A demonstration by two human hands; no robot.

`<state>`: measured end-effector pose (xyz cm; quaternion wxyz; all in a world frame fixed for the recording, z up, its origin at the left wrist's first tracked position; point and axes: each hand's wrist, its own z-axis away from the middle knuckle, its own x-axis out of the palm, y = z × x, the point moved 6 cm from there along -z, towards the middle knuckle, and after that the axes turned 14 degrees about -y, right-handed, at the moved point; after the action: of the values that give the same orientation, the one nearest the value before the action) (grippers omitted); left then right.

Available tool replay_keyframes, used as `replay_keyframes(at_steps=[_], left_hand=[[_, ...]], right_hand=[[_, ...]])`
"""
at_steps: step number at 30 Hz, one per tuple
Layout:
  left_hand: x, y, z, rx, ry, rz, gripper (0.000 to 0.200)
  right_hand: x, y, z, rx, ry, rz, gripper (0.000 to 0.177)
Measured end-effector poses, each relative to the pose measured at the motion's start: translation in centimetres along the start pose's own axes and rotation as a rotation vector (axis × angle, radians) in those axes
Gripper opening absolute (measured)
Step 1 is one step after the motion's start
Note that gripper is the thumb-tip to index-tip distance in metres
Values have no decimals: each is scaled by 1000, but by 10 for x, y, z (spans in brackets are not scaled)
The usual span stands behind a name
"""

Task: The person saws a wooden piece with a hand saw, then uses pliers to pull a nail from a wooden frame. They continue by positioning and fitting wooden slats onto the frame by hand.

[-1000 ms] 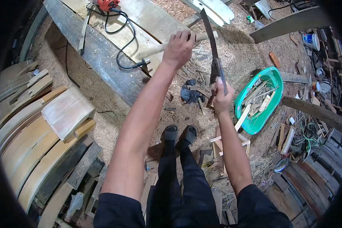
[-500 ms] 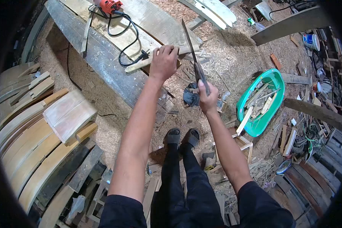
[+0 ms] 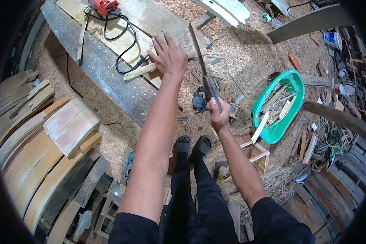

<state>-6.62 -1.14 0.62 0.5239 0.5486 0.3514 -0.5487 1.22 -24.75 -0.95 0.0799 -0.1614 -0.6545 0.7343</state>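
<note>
My left hand [image 3: 169,55] lies with its fingers spread on a narrow pale wood strip [image 3: 140,72] at the end of the plank bench [image 3: 105,73]. In my right hand [image 3: 219,114] is the handle of a long, dark-bladed tool [image 3: 201,53], perhaps a saw or large knife. Its blade points up and away from me, beside the strip's right end. Left of my left hand, a black cable with a plug [image 3: 140,61] runs to a red power tool [image 3: 105,5].
A green tub [image 3: 299,87] holding wood scraps stands at the right. Curved boards [image 3: 36,162] and a pale block [image 3: 71,124] lie at the left. Near my feet are a small wooden frame [image 3: 266,156] and a dark bag-like item [image 3: 199,101]. Shavings cover the floor.
My left hand has opened from a curled grip, its fingers now spread over the strip. The right hand and its bladed tool have shifted slightly left in view.
</note>
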Motion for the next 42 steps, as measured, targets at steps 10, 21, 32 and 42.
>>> replay_keyframes(at_steps=[10, 21, 32, 42], left_hand=[[-8, 1, -6, -95, -54, 214, 59], [-3, 5, -11, -100, -5, 101, 58], [-7, 9, -11, -111, -84, 75, 60], [-7, 7, -11, -104, -40, 74, 60]], right_hand=[[10, 8, 10, 10, 14, -82, 39], [6, 7, 4, 33, 17, -97, 36], [-1, 1, 16, 8, 38, -25, 36], [-2, 11, 63, -26, 42, 30, 36]])
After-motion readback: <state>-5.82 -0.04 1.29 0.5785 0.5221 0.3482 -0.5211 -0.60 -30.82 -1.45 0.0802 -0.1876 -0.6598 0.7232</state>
